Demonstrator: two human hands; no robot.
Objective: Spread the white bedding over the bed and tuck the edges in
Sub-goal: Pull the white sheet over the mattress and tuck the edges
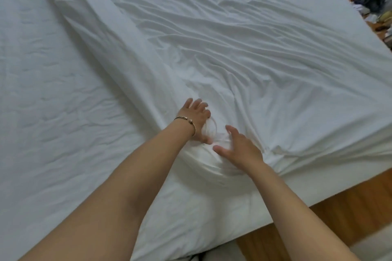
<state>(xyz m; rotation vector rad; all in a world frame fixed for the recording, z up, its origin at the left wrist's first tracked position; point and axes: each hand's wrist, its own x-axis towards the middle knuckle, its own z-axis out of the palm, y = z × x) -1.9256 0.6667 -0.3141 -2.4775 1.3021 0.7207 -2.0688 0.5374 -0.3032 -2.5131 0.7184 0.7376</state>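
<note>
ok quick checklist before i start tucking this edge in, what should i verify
1. Both hands free: ok. Left hand and right hand lie open on the white bedding.
2. Fabric smooth: not ok. Long wrinkles run across the right half.
3. Bunched lump between the hands: not ok, flatten it first.
4. Near edge hangs over the bed side: ok, above the wooden floor.
5. Far edges tucked: cannot tell, out of view.
6. Bracelet clear of the fabric: cannot tell.
</note>
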